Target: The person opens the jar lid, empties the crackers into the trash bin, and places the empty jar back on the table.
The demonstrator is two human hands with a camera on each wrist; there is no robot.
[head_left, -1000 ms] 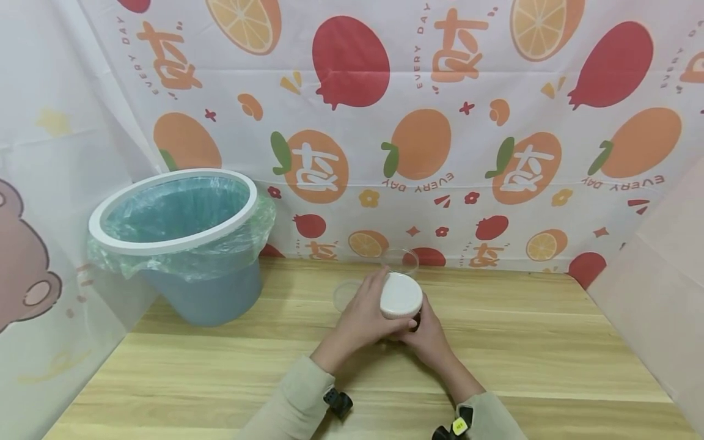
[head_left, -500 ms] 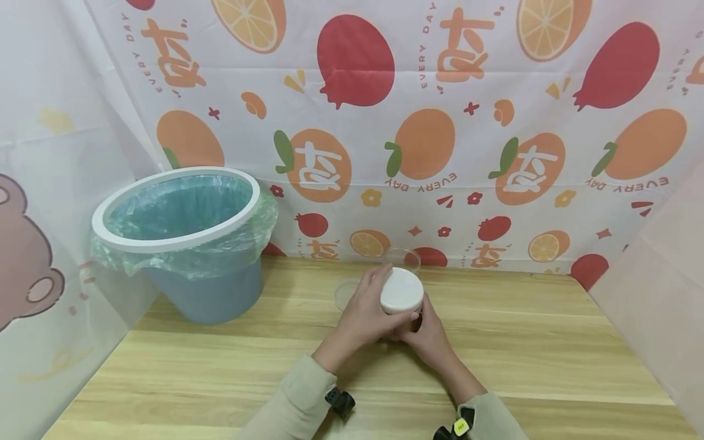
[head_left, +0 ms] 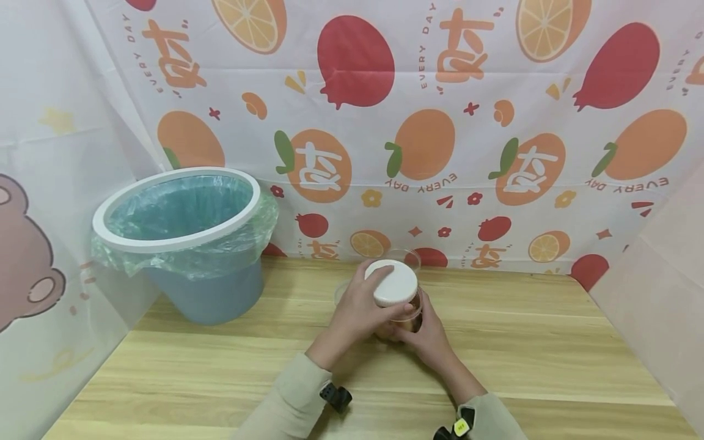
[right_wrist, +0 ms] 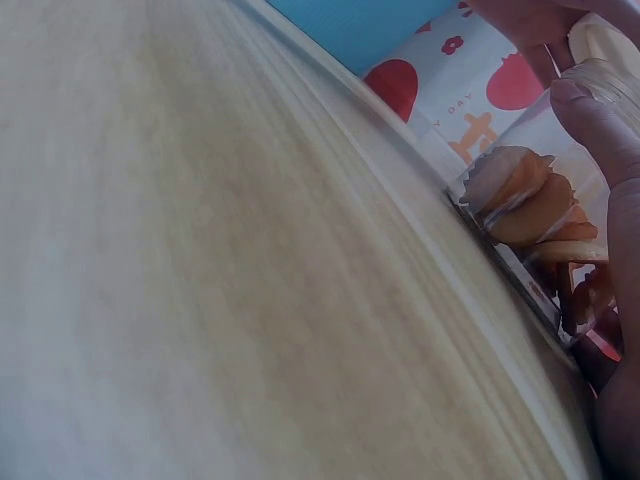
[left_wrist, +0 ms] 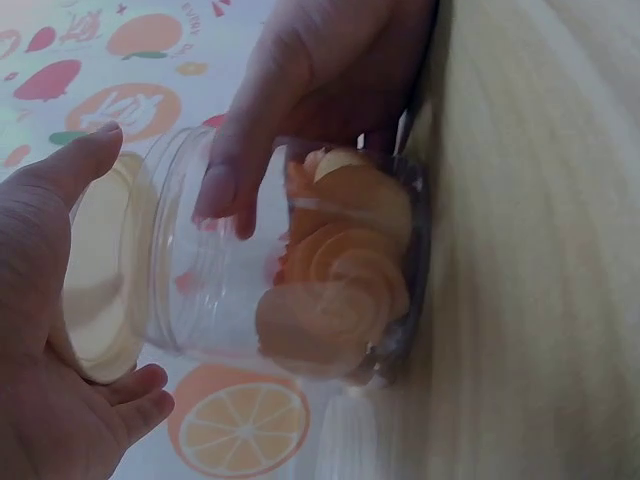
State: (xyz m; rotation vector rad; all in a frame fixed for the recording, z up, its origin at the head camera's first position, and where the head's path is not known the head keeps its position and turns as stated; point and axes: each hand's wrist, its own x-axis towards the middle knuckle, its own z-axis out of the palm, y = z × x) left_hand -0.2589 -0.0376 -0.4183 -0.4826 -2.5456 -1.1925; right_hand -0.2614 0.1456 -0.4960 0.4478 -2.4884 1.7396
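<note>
In the head view my left hand (head_left: 352, 311) grips a round white lid (head_left: 395, 285), thumb and fingers spread round its edge. The lid sits tilted just over the mouth of a clear plastic jar (left_wrist: 215, 325), and a gap shows between them in the left wrist view. Swirled, golden-brown cookies (left_wrist: 345, 265) lie in the lower part of the jar. My right hand (head_left: 431, 336) holds the jar round its side, thumb along the wall (right_wrist: 600, 130). The jar stands on the wooden table (head_left: 522, 360), its bottom against the tabletop in the right wrist view.
A clear round container (head_left: 409, 253) stands behind the jar near the back wall. Left of it, a clear round piece (head_left: 340, 294) is partly covered by my left hand. A blue bin (head_left: 220, 299) with a white rim and plastic liner stands at the left.
The white lid has come up off the jar in my left hand, shifting slightly left and back. The jar's open rim now shows. My right hand stays on the jar.
</note>
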